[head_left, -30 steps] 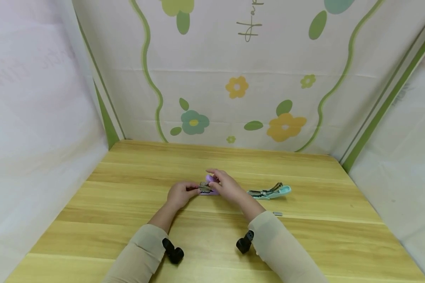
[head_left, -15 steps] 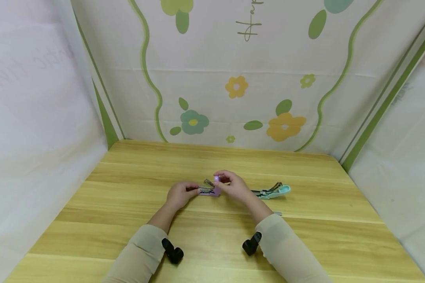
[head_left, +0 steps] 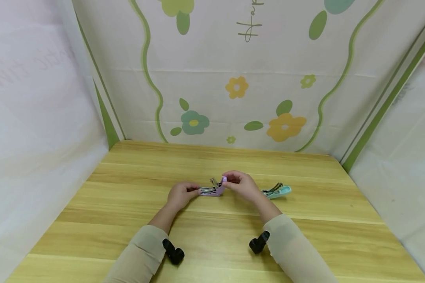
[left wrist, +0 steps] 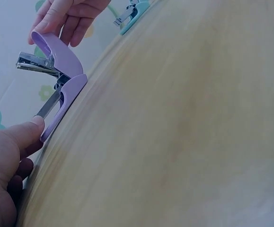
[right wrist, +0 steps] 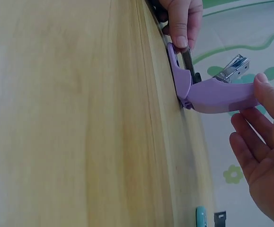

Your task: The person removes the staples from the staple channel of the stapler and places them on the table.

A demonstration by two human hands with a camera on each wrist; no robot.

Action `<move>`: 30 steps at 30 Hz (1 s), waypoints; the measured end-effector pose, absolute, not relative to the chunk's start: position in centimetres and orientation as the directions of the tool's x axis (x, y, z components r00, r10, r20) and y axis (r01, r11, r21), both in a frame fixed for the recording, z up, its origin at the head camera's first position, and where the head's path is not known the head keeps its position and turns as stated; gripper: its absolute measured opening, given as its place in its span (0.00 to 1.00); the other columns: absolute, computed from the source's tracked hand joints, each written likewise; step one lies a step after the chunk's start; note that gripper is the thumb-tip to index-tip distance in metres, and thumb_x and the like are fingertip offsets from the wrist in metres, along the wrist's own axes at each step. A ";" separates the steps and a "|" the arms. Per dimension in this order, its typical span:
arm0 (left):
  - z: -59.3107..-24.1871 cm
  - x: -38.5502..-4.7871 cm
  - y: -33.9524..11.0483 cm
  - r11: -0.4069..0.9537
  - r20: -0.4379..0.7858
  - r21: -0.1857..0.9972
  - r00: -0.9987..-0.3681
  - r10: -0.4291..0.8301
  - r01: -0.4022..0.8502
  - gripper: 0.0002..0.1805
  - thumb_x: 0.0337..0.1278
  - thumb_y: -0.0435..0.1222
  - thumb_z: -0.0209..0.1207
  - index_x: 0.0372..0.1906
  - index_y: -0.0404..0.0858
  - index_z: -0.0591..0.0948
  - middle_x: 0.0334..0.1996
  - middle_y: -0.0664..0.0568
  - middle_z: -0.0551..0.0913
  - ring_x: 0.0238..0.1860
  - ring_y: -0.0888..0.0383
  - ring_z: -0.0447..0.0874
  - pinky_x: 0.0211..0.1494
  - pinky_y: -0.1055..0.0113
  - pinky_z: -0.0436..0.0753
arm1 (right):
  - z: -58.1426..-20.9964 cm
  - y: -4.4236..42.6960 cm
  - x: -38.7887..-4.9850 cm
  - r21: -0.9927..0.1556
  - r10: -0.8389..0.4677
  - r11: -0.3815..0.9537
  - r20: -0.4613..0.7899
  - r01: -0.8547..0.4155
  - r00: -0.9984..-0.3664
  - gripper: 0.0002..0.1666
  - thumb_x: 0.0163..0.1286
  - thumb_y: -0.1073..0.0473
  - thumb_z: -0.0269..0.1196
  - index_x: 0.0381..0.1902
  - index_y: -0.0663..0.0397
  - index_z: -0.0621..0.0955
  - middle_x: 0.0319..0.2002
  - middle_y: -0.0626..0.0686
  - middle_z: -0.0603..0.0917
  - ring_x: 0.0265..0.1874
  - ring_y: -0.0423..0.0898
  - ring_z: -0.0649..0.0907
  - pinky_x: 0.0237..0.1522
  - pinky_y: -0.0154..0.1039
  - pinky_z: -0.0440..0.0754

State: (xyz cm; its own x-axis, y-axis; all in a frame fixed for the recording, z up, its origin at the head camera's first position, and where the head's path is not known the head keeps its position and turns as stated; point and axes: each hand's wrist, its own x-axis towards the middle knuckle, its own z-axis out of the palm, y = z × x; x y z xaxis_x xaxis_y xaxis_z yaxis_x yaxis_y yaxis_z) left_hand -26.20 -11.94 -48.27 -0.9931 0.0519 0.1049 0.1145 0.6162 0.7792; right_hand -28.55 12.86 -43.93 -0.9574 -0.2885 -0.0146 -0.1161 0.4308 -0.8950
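A purple stapler rests on the wooden table, its top cover swung far back from its base and its metal inner parts bared. With thumb and fingers, my left hand pinches the front end of the base and the metal rail. The tip of the raised purple cover is pinched by my right hand, thumb on one side and fingers on the other. A silver metal piece juts up between cover and rail.
To the right of my right hand lies a second, light-blue stapler, spread wide, partly hidden behind that hand. The wooden table ends at a patterned cloth wall behind, with cloth at both sides.
My right hand has moved right, swinging the purple cover back and down away from the base. The silver piece now stands apart from it. My left hand has stayed in place.
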 end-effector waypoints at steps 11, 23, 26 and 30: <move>-48.5 -26.2 -12.1 0.632 0.098 0.768 -0.994 0.045 0.104 0.11 0.55 0.43 0.68 0.42 0.44 0.89 0.43 0.51 0.88 0.46 0.53 0.84 0.51 0.55 0.80 | -44.7 15.6 -28.7 -0.861 -0.286 0.496 -0.043 -0.110 -0.957 0.19 0.64 0.54 0.69 0.52 0.52 0.83 0.47 0.52 0.86 0.48 0.46 0.84 0.52 0.41 0.82; -48.4 -26.2 -12.0 0.628 0.097 0.771 -0.994 0.049 0.106 0.10 0.56 0.42 0.68 0.42 0.44 0.89 0.43 0.51 0.88 0.45 0.54 0.83 0.51 0.55 0.80 | -45.0 16.4 -28.7 -0.844 -0.309 0.522 -0.052 -0.124 -0.950 0.23 0.64 0.55 0.69 0.55 0.56 0.81 0.49 0.54 0.86 0.51 0.49 0.83 0.56 0.46 0.81; -48.3 -26.1 -12.0 0.624 0.094 0.775 -0.995 0.046 0.102 0.10 0.56 0.42 0.68 0.41 0.44 0.89 0.42 0.52 0.88 0.45 0.55 0.83 0.51 0.56 0.80 | -44.3 16.3 -28.4 -0.848 -0.289 0.511 -0.017 -0.140 -0.957 0.26 0.65 0.54 0.68 0.59 0.57 0.78 0.54 0.56 0.83 0.55 0.52 0.81 0.60 0.48 0.78; -48.4 -26.1 -12.0 0.616 0.093 0.781 -0.995 0.043 0.100 0.10 0.55 0.42 0.69 0.41 0.44 0.89 0.42 0.52 0.88 0.45 0.54 0.83 0.52 0.55 0.80 | -43.0 15.6 -27.6 -0.877 -0.201 0.456 0.069 -0.155 -0.977 0.23 0.68 0.53 0.66 0.58 0.56 0.79 0.53 0.58 0.82 0.52 0.52 0.81 0.55 0.44 0.81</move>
State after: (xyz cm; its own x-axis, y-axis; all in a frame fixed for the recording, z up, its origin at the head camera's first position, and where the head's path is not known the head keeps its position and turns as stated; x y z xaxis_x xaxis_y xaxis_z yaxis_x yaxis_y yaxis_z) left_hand -26.13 -11.98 -48.42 -0.9947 0.0430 0.0931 0.0997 0.6164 0.7811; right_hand -27.58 15.62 -43.04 -0.9772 -0.2009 0.0687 -0.1552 0.4557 -0.8765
